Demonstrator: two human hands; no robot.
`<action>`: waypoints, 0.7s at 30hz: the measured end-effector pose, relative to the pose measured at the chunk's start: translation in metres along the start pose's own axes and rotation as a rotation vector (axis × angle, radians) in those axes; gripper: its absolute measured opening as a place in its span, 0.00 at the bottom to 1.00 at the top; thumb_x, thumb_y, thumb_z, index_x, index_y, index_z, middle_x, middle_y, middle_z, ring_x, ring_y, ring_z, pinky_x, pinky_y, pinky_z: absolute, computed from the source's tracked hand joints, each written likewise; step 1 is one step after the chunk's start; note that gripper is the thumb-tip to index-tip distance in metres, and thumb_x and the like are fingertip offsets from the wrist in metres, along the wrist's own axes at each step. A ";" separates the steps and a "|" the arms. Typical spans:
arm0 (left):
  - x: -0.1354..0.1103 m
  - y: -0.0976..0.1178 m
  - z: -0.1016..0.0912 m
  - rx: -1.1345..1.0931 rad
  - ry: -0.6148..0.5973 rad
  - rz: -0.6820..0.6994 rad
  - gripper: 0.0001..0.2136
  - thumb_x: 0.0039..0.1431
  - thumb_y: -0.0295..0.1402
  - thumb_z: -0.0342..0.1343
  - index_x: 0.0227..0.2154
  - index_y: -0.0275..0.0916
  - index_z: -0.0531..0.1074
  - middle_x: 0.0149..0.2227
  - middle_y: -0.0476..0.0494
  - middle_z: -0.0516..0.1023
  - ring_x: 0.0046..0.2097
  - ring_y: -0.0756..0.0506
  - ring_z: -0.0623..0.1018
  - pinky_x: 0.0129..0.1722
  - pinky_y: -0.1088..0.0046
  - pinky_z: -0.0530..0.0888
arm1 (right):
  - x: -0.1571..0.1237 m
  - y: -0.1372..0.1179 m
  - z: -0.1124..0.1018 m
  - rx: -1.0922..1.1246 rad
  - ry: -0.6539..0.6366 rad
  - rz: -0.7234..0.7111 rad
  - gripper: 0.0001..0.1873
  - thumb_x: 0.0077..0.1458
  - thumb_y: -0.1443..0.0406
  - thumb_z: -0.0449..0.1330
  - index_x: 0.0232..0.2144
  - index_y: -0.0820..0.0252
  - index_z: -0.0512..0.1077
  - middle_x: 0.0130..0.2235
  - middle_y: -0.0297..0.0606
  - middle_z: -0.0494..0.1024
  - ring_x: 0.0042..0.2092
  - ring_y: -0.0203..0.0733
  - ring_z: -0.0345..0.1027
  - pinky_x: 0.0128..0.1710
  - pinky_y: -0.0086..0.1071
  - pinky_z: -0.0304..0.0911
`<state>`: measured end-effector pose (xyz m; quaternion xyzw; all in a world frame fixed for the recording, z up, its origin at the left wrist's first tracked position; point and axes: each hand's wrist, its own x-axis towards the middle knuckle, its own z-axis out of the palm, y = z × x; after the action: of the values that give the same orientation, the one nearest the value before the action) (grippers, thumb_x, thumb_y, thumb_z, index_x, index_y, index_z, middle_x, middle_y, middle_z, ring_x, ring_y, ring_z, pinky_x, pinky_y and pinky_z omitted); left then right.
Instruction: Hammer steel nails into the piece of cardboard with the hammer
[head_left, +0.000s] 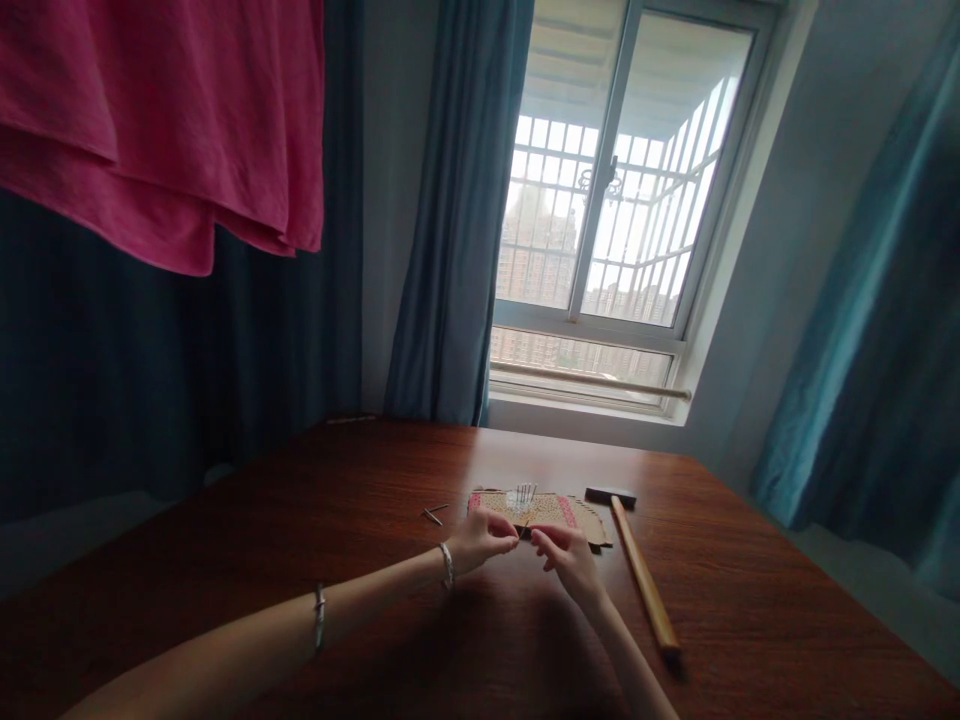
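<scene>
Broad reddish-brown wooden table (337, 480) lay bare to the left and near side; open passage there. Long wooden-handled hammer with dark head (643, 573) barred the right, just beside the right hand (568, 560). Two loose steel nails (433, 514) lay near the left hand (484, 540). Cluster of upright nails (525, 493) stood on the tan perforated card (555, 511) just beyond the fingers.

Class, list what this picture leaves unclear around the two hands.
Head view: whatever the left hand and right hand pinch, too small and covered by them.
Head view: near edge of the card, hidden behind both hands.
Head view: how many nails stand in it, too small.
</scene>
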<state>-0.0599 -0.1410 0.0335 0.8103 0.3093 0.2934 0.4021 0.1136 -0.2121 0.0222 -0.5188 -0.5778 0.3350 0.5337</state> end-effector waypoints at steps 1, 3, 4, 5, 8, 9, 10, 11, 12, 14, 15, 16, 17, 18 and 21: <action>0.001 0.001 0.003 0.010 -0.001 0.015 0.12 0.46 0.36 0.55 0.27 0.32 0.77 0.25 0.45 0.76 0.28 0.50 0.71 0.26 0.78 0.65 | 0.000 0.001 0.002 0.008 -0.007 -0.001 0.17 0.46 0.55 0.58 0.30 0.64 0.75 0.27 0.39 0.75 0.26 0.37 0.65 0.19 0.26 0.59; 0.004 0.001 0.009 0.031 -0.003 0.033 0.11 0.46 0.35 0.55 0.27 0.32 0.77 0.26 0.45 0.77 0.29 0.50 0.71 0.27 0.78 0.64 | 0.001 0.003 0.005 0.006 -0.009 -0.008 0.17 0.46 0.55 0.58 0.29 0.63 0.75 0.26 0.38 0.75 0.26 0.36 0.65 0.18 0.25 0.59; 0.006 0.000 0.011 0.040 0.000 0.035 0.11 0.46 0.35 0.55 0.27 0.32 0.77 0.26 0.45 0.77 0.29 0.50 0.71 0.27 0.78 0.64 | 0.001 0.004 0.005 -0.003 -0.007 -0.015 0.16 0.46 0.55 0.58 0.29 0.63 0.75 0.25 0.38 0.75 0.26 0.36 0.65 0.18 0.25 0.58; 0.008 -0.001 0.012 0.046 0.005 0.034 0.11 0.46 0.35 0.55 0.27 0.32 0.77 0.25 0.45 0.77 0.29 0.50 0.71 0.27 0.78 0.64 | 0.002 0.004 0.006 -0.016 0.000 -0.025 0.16 0.46 0.55 0.58 0.28 0.63 0.75 0.25 0.38 0.75 0.26 0.37 0.65 0.18 0.25 0.59; 0.016 -0.003 0.014 0.062 0.013 0.040 0.12 0.46 0.37 0.55 0.27 0.32 0.77 0.25 0.45 0.76 0.28 0.50 0.71 0.26 0.78 0.64 | 0.006 0.005 0.004 -0.052 0.028 -0.065 0.16 0.46 0.55 0.59 0.27 0.62 0.75 0.26 0.39 0.76 0.28 0.39 0.67 0.20 0.26 0.60; 0.020 -0.003 0.013 0.068 0.014 0.050 0.12 0.47 0.37 0.55 0.27 0.33 0.77 0.25 0.45 0.76 0.28 0.50 0.71 0.26 0.78 0.64 | 0.009 0.005 0.003 -0.059 0.035 -0.076 0.16 0.45 0.55 0.59 0.27 0.62 0.75 0.26 0.39 0.77 0.28 0.40 0.68 0.20 0.27 0.61; 0.024 -0.003 0.011 0.078 0.022 0.062 0.12 0.47 0.38 0.55 0.27 0.33 0.77 0.25 0.45 0.76 0.28 0.50 0.71 0.26 0.78 0.64 | 0.013 0.005 0.000 -0.062 0.048 -0.081 0.16 0.45 0.54 0.59 0.27 0.62 0.75 0.26 0.39 0.77 0.28 0.40 0.68 0.21 0.27 0.61; 0.029 -0.004 0.009 0.090 0.043 0.072 0.12 0.47 0.38 0.54 0.27 0.34 0.76 0.25 0.46 0.76 0.27 0.50 0.70 0.26 0.78 0.65 | 0.019 0.006 -0.003 -0.064 0.072 -0.084 0.17 0.45 0.54 0.58 0.26 0.62 0.75 0.26 0.39 0.76 0.28 0.41 0.68 0.22 0.28 0.62; 0.034 -0.004 0.005 0.102 0.080 0.075 0.12 0.48 0.39 0.54 0.27 0.34 0.76 0.25 0.46 0.75 0.27 0.51 0.70 0.27 0.77 0.65 | 0.025 0.008 -0.006 -0.072 0.105 -0.083 0.18 0.45 0.53 0.58 0.27 0.63 0.75 0.25 0.40 0.76 0.28 0.41 0.68 0.22 0.28 0.62; 0.048 -0.009 -0.002 0.105 0.192 0.071 0.12 0.48 0.39 0.54 0.27 0.34 0.74 0.25 0.46 0.74 0.27 0.51 0.70 0.28 0.77 0.66 | 0.041 0.014 -0.015 -0.106 0.187 -0.078 0.20 0.46 0.52 0.56 0.27 0.63 0.75 0.25 0.40 0.76 0.28 0.41 0.68 0.22 0.29 0.63; 0.056 -0.012 -0.006 0.089 0.246 0.069 0.12 0.49 0.40 0.53 0.29 0.35 0.73 0.26 0.46 0.74 0.28 0.50 0.71 0.28 0.76 0.67 | 0.049 0.018 -0.019 -0.128 0.216 -0.077 0.20 0.46 0.51 0.56 0.28 0.63 0.75 0.25 0.41 0.77 0.28 0.42 0.69 0.22 0.29 0.63; 0.065 -0.016 -0.009 0.064 0.288 0.071 0.13 0.48 0.40 0.54 0.31 0.35 0.72 0.27 0.46 0.74 0.30 0.50 0.71 0.29 0.76 0.68 | 0.058 0.022 -0.023 -0.146 0.231 -0.076 0.21 0.46 0.51 0.55 0.28 0.63 0.74 0.26 0.41 0.77 0.28 0.42 0.69 0.22 0.30 0.63; 0.073 -0.022 -0.011 0.034 0.313 0.077 0.14 0.47 0.39 0.55 0.33 0.35 0.71 0.29 0.45 0.73 0.32 0.49 0.72 0.31 0.75 0.69 | 0.066 0.026 -0.025 -0.161 0.234 -0.076 0.20 0.45 0.52 0.55 0.29 0.64 0.74 0.26 0.41 0.77 0.28 0.43 0.69 0.23 0.30 0.63; 0.081 -0.027 -0.011 0.007 0.319 0.078 0.15 0.46 0.39 0.56 0.36 0.35 0.70 0.31 0.44 0.73 0.33 0.48 0.72 0.32 0.75 0.69 | 0.074 0.029 -0.027 -0.173 0.230 -0.079 0.20 0.45 0.52 0.56 0.29 0.64 0.75 0.26 0.41 0.78 0.28 0.43 0.70 0.23 0.31 0.63; 0.100 -0.043 -0.005 -0.028 0.285 0.068 0.21 0.42 0.38 0.59 0.40 0.34 0.67 0.34 0.43 0.72 0.34 0.48 0.72 0.32 0.73 0.70 | 0.093 0.038 -0.026 -0.210 0.223 -0.103 0.17 0.45 0.55 0.56 0.28 0.63 0.75 0.27 0.42 0.78 0.28 0.43 0.70 0.28 0.32 0.64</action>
<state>-0.0110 -0.0441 0.0234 0.7649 0.3312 0.4232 0.3552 0.1584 -0.1184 0.0166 -0.5754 -0.5727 0.1855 0.5536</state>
